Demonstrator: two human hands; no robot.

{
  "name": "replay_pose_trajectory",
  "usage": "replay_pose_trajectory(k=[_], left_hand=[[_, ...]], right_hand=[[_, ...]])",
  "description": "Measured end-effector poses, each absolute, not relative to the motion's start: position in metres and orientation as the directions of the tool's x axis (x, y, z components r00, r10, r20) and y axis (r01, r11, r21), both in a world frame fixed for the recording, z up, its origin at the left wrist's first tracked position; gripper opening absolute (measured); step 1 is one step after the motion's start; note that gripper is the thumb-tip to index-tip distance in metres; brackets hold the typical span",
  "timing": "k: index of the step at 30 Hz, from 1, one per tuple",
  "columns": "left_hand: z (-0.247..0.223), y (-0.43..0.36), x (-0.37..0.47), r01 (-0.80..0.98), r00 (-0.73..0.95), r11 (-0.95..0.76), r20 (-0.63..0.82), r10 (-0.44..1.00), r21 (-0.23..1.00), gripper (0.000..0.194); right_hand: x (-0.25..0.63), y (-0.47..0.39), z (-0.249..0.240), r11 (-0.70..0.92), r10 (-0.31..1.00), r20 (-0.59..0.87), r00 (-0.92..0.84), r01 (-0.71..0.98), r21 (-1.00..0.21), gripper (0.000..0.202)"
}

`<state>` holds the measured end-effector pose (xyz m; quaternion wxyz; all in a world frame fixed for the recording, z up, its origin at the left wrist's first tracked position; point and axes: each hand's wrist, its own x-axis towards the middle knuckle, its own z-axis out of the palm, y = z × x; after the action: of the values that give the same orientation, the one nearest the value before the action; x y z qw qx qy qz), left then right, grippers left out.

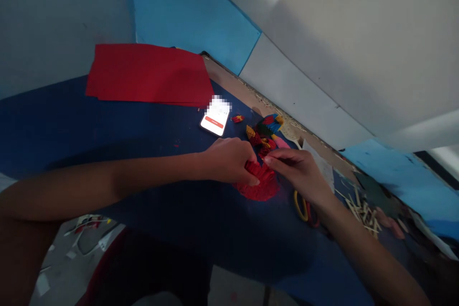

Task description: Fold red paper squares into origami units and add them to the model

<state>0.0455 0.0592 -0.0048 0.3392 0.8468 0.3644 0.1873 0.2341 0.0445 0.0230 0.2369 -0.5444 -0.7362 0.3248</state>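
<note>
My left hand [227, 160] rests on a pile of small red folded paper pieces [260, 189] on the dark blue table [107, 129], its fingers curled over the pile's left edge. My right hand [301, 169] comes in from the right and pinches a red piece at the top of the same pile. Just beyond the hands lies a cluster of multicoloured folded paper pieces [265, 131] in yellow, red, green and blue.
A red paper sheet [148, 74] lies at the back left. A lit phone [215, 118] sits behind my left hand. Yellow-handled scissors [300, 205] lie under my right wrist. Wooden sticks [364, 210] are scattered at right. Paper scraps litter the floor [82, 234].
</note>
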Motion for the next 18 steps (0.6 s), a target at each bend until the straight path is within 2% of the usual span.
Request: replay_pose_trajectory(k=[3,5,12,18], left_hand=[[-0.0052,0.0594,0.0457,0.484,0.663,-0.495,0.067,0.746,0.722,0.027],[-0.0052,0.0596,0.0457,0.483,0.657,-0.493,0.074,0.751,0.724,0.027],[-0.0050,0.0603,0.0453,0.475,0.664,-0.484,0.062,0.745,0.735,0.026],[-0.0034,0.0602,0.0446,0.464,0.688,-0.504,0.062,0.723,0.729,0.026]], right_hand=[[0.2353,0.0484,0.0213,0.027,0.954,-0.152,-0.259,0.576,-0.817,0.022],[0.2367,0.0492,0.0199,-0.040,0.951,-0.198,-0.239,0.539,-0.841,0.021],[0.2378,0.0452,0.0237,0.007,0.959,-0.150,-0.239,0.551,-0.834,0.014],[0.2394,0.0462,0.0239,-0.134,0.936,-0.263,-0.234,0.455,-0.880,0.014]])
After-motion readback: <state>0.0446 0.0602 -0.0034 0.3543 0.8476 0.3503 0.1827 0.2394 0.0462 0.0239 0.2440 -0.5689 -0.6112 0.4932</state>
